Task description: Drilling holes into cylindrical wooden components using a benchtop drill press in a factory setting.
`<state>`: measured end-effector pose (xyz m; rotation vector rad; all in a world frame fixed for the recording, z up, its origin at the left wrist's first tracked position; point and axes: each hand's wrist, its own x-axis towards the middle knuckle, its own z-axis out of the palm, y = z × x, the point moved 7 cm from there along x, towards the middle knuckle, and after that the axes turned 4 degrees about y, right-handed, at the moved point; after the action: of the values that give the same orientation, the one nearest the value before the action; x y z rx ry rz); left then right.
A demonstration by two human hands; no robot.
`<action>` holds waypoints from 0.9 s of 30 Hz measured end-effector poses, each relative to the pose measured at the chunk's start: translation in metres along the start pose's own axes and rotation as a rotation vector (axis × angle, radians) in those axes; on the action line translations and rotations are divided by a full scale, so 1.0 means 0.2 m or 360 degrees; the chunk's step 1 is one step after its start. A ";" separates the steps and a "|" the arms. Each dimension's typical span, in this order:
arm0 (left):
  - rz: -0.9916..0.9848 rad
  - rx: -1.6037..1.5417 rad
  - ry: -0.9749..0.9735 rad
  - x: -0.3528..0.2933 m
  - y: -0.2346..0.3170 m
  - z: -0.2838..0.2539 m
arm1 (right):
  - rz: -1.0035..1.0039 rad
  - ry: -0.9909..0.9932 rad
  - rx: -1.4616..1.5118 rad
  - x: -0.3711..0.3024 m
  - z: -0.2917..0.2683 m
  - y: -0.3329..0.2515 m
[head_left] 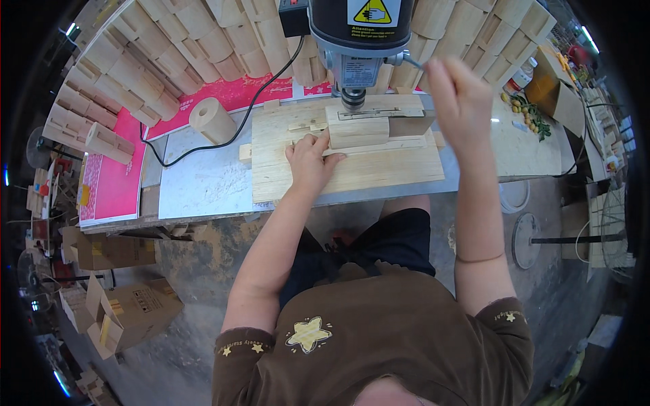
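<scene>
A pale wooden block (359,132) with a slot along its top lies in a wooden jig on a flat board (379,169), under the chuck (353,100) of a drill press (359,34). At the block's left end, my left hand (311,162) has its fingers bent against the corner, thumb along the front edge. My right hand (462,95) is raised at the right of the machine, closed round the end of the feed lever (412,61). The drill bit's tip is hard to make out at the slot.
Stacked wooden pieces (169,57) curve round the table's back. A round wooden piece with a hole (212,122) stands at left beside a black cable (203,153). Small yellow fruits (518,105) lie at right. Cardboard boxes (139,311) sit on the floor, left.
</scene>
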<state>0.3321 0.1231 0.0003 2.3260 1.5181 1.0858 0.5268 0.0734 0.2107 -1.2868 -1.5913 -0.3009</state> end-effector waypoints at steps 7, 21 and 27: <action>0.0011 0.0054 -0.0009 0.00 0.00 0.00 | 0.0085 0.0256 0.0358 -0.32 0.12 0.08; -0.0019 0.0027 -0.0001 0.00 -0.01 0.01 | -0.0001 0.0297 0.0321 -0.09 0.04 0.04; -0.0136 -0.0091 -0.0122 0.03 -0.01 0.02 | 0.0213 0.0231 -0.0026 0.46 0.15 0.12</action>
<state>0.3337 0.1306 -0.0004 2.2171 1.5226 0.9943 0.5396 0.1579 0.2620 -1.3463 -1.3769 -0.3169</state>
